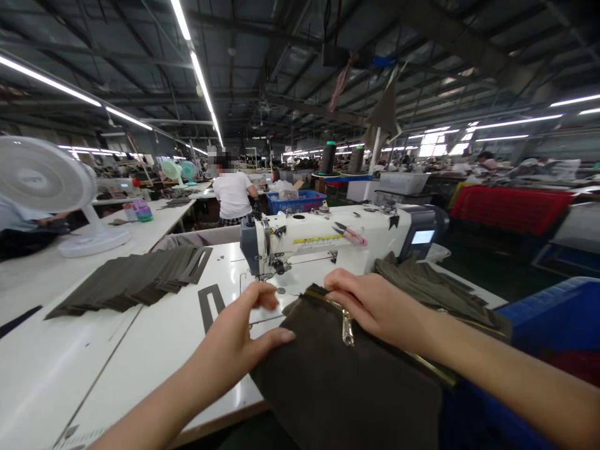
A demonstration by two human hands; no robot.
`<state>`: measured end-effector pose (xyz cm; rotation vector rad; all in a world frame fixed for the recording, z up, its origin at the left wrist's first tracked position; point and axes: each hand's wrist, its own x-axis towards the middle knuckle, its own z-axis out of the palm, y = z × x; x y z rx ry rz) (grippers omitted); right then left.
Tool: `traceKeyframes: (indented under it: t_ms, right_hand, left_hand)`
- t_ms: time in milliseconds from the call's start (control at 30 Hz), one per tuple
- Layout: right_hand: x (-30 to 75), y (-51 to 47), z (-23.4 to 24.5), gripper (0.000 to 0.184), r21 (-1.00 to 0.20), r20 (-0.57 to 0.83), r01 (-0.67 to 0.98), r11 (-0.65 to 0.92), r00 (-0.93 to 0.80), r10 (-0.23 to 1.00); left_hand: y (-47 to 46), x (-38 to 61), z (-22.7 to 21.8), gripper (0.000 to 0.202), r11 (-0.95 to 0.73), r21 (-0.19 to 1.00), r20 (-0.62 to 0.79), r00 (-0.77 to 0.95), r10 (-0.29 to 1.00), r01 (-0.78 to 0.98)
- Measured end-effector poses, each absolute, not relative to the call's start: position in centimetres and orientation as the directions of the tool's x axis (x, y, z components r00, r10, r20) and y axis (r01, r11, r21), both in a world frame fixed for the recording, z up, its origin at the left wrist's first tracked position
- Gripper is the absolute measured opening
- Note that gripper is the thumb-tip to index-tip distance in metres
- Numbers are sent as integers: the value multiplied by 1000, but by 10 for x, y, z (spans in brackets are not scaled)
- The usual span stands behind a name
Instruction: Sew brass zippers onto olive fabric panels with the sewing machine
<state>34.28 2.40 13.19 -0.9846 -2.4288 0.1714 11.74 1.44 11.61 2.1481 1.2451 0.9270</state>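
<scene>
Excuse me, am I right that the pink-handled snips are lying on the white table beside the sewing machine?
Not quite: the head view shows the pink-handled snips lying on top of the white sewing machine, not on the table beside it.

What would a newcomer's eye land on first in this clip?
Front and centre, the left hand and right hand rest on a dark olive fabric piece with a brass zipper. Just beyond stands a white industrial sewing machine; left of it, a fanned stack of dark strips lies on the white table.
</scene>
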Motion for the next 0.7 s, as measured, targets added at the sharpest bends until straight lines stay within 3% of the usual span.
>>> traceKeyframes:
  t_ms: [67,200,333,433,567,633,700]
  right_hand:
    - [335,24,134,12,-316,389,567,760,-653,649]
    - [325,24,130,8,-484,304,567,667,-605,736]
    - [346,30,118,25,-576,112,611,543,-599,793]
    - [367,33,110,26,-666,153,543,511,-571,807]
    - [377,31,118,32,-744,257,539,394,-314,914]
    - [373,36,127,31,-686,386,583,435,-216,897]
    - [363,49,130,27,-537,441,656,530,-317,839]
  left_hand:
    - [14,118,122,50,-524,697,378,370,848,489]
    - [16,125,125,21,-489,725,235,493,838,485]
    - [23,117,122,24,-398,782,280,300,912,479]
    - [25,109,123,29,-301,870,248,180,952,392]
    - [10,114,117,36,-219,934,188,132,973,283]
    - [-4,120,103,41,-173,948,124,191,974,266]
    - [-17,123,82,45,-94,947,-1,298,954,306]
